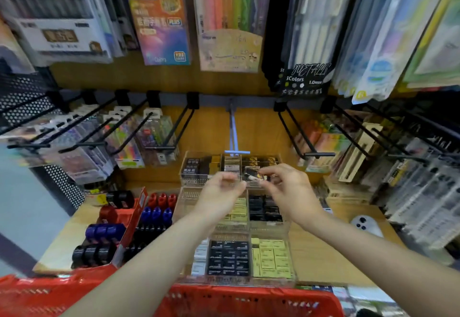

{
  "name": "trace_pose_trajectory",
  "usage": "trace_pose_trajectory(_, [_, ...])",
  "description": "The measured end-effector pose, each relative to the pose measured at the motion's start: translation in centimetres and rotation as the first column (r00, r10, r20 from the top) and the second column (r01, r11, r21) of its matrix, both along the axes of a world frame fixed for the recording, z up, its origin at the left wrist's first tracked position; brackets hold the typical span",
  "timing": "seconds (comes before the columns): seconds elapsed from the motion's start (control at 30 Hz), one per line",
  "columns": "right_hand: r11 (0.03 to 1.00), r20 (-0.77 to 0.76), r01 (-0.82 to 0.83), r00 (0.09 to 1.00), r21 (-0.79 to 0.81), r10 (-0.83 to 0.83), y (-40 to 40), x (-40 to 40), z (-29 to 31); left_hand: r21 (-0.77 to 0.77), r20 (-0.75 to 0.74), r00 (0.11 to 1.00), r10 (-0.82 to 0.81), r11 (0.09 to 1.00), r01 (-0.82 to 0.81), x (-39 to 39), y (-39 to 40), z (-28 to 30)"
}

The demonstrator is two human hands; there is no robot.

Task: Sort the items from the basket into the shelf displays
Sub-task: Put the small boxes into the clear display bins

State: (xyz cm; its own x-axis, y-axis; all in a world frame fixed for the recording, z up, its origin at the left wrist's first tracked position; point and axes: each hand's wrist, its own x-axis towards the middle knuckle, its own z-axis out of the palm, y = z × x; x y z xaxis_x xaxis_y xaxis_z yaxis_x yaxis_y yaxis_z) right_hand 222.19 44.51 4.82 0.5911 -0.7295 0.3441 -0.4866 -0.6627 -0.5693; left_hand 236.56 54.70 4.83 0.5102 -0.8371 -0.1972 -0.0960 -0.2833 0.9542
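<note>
Far left of the shelf (323, 249) there's a red tray (129, 219) with tape dispensers (104, 232) in black, blue and red, some lying loose by the shelf's left edge, others standing in rows inside. Next over, mid-shelf, sit the clear bins (234, 232) running from front edge to back: black boxes (227, 258) and yellow boxes (272, 258) in the front one, more of both further back, and dark packs in the rear bin up against the back board.

Both hands are up over that rear bin. The left hand (221, 193) has its fingers curled in with the tips bunched, right next to the item, but it's blurry and I can't tell if it's pinching anything. The right hand (286, 187) is pinching a small dark item (254, 176) between thumb and fingertips, just above the rear bin's right-hand compartment, not in it yet.

Further right, a white gadget (366, 224) sits near the shelf's right edge. The red basket (249, 301) is at the bottom, against the front edge. Pen packs (161, 25) hang from hooks (235, 132) above.
</note>
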Motion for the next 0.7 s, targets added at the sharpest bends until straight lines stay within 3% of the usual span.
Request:
trace_pose_trajectory(0.03, [0.998,-0.078,0.059,0.995,0.005,-0.058,-1.2,0.1,-0.1,0.074,0.306,0.949,-0.075,0.996,0.055,0.6,-0.4,-0.4])
trace_pose_trajectory(0.07, [0.993,-0.161,0.117,0.980,0.008,-0.114,-2.3,0.2,-0.2,0.150,0.545,0.820,-0.176,0.982,0.111,1.4,-1.0,-0.8])
trace_pose_trajectory(0.1, [0.988,-0.241,0.157,0.959,0.002,-0.152,-3.5,0.4,-0.3,0.237,0.682,0.675,-0.283,0.958,0.162,2.1,-1.7,-1.4])
trace_pose_trajectory(0.17, [0.985,-0.360,0.170,0.918,-0.018,-0.165,-5.4,1.2,-0.8,0.440,0.745,0.461,-0.482,0.874,0.204,3.2,-2.9,-2.5])
trace_pose_trajectory(0.23, [0.988,-0.428,0.156,0.893,0.013,-0.136,-6.7,2.4,-1.3,0.584,0.698,0.376,-0.610,0.788,0.195,3.8,-3.6,-3.8])
trace_pose_trajectory(0.33, [0.984,-0.454,0.160,0.885,0.082,-0.106,-7.8,4.4,-1.8,0.604,0.699,0.340,-0.629,0.774,0.190,4.2,-3.7,-5.4])
trace_pose_trajectory(0.57, [0.973,-0.420,0.190,0.900,0.130,-0.119,-8.8,7.5,-3.0,0.544,0.728,0.365,-0.580,0.813,0.206,4.9,-4.1,-6.9])
trace_pose_trajectory(0.7, [0.965,-0.253,0.231,0.948,0.121,-0.195,-7.1,6.4,-3.3,0.573,0.696,0.382,-0.608,0.791,0.214,4.8,-3.7,-5.7])
